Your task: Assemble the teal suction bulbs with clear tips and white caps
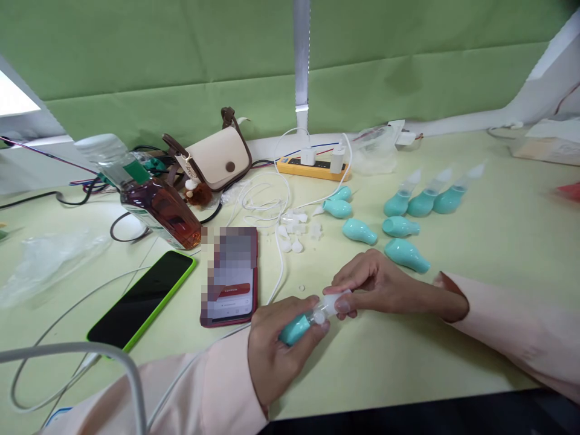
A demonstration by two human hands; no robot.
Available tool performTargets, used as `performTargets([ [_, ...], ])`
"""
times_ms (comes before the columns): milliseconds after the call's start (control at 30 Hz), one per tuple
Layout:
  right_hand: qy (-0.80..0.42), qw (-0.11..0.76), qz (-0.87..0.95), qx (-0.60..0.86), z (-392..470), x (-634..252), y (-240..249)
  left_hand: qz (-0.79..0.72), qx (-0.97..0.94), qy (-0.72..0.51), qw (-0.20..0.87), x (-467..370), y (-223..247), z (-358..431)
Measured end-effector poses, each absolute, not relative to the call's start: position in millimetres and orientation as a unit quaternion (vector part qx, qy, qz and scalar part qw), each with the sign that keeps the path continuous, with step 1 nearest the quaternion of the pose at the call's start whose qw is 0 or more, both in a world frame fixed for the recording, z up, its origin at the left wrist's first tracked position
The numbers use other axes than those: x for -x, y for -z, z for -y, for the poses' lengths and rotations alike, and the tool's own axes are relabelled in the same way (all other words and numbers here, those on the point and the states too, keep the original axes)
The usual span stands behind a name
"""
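My left hand (285,347) is closed around a teal nasal aspirator bulb (295,330), which lies tilted with its neck toward the right. A clear connector (319,313) sticks out of that neck. Between thumb and fingers, my right hand (376,284) pinches a whitish translucent tip (334,301) against the connector's far end. How far the tip sits over the connector I cannot tell. Beyond my right hand lie loose teal bulbs (406,255). Small clear and white parts (292,229) are heaped farther back, and a little ring (301,288) rests near my fingers.
Three aspirators with tips (423,201) stand at the back right. Left of my hands are a phone in a red case (231,278), a green-edged phone (142,299) and a tilted bottle (158,208). A bag (217,158) and yellow power strip (312,168) sit behind; white cables cross the table.
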State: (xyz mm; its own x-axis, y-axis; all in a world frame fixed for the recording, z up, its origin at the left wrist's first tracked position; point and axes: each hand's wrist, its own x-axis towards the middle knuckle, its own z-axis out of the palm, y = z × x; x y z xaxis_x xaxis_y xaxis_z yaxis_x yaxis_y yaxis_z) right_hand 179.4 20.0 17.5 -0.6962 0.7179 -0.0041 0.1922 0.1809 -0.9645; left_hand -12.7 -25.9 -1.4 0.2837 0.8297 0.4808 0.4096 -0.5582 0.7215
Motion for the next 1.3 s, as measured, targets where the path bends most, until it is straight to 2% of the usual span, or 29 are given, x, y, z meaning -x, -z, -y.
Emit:
performTargets([
  [133,-0.588,0.270,0.694,0.316,-17.2,-172.5,-15.7,-0.421,-0.752,-0.448,0.237,14.0,0.2,28.7],
  [267,-0.604,0.314,0.663,0.312,-12.5,-166.5,-12.9,-0.461,-0.719,-0.431,0.292,12.8,-3.2,29.1],
  [400,-0.573,0.365,0.651,0.338,-8.3,-162.4,-15.0,-0.455,-0.645,-0.430,0.439,10.2,-5.8,25.0],
  [533,-0.513,0.382,0.669,0.380,-9.4,-162.5,-19.1,-0.395,-0.546,-0.413,0.612,7.8,-7.0,19.3],
  [700,-0.465,0.412,0.659,0.424,-12.5,-164.1,-17.7,-0.358,-0.475,-0.381,0.708,3.9,-7.2,14.4],
  [867,-0.466,0.415,0.650,0.434,-12.2,-162.9,-14.7,-0.383,-0.510,-0.364,0.680,1.7,-7.3,12.8],
  [1300,-0.578,0.365,0.602,0.411,-11.3,-161.1,-17.4,-0.452,-0.649,-0.399,0.463,5.1,-7.8,17.1],
])
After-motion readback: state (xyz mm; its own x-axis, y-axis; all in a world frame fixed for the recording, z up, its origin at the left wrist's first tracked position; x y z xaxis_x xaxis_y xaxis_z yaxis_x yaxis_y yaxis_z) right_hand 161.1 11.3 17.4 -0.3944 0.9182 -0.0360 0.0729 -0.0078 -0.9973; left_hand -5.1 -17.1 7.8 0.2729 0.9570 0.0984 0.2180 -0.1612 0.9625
